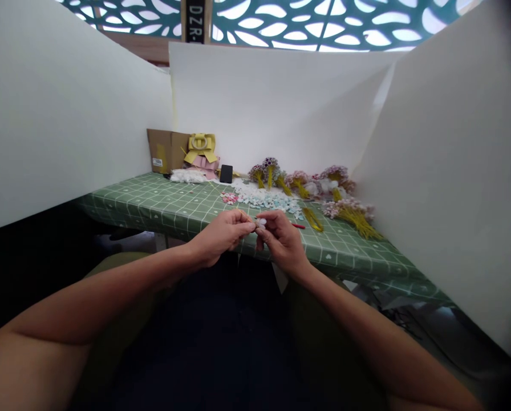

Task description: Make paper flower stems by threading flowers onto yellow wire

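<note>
- Head view: left hand (pixel 222 235) and right hand (pixel 281 240) meet over the table's (pixel 161 200) near edge; both pinch a small white piece (pixel 261 222)
- Loose petals (pixel 266 198) lie just beyond

Left hand (pixel 222 233) and right hand (pixel 281 240) pinched a small white flower piece (pixel 261 222) together, above the green checked tablecloth (pixel 161 205), loose petals (pixel 266 198) and yellow-stemmed flower bunches (pixel 352 214) lay beyond.

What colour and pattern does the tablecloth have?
The tablecloth is green with a white grid and small white hearts, seen in the head view.
</note>
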Tool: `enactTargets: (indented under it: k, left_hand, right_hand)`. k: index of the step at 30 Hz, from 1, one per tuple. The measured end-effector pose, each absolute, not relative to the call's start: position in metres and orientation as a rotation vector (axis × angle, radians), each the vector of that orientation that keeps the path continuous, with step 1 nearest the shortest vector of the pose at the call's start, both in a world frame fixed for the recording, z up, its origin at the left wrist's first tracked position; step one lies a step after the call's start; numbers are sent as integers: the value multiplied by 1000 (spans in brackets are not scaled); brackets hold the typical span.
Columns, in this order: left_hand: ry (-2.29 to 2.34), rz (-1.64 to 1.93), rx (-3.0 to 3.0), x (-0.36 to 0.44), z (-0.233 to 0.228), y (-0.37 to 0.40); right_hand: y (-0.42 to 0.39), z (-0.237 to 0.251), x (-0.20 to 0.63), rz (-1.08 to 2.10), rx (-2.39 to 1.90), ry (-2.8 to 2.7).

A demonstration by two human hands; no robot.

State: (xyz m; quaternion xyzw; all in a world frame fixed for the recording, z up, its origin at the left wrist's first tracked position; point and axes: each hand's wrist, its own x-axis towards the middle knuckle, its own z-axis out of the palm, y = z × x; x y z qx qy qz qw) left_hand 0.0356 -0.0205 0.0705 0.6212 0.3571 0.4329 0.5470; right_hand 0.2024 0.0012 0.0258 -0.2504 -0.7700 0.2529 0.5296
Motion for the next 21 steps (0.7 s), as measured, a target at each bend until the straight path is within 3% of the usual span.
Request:
enactTargets:
  k: [13,21]
  left_hand:
    - [799,1132,1514,36,69,-21]
    - [811,1188,1584,34,65,-15]
  right_hand:
    - [0,24,204,485,-638,-1883]
    - [-2,29,207,123,-800,-2022]
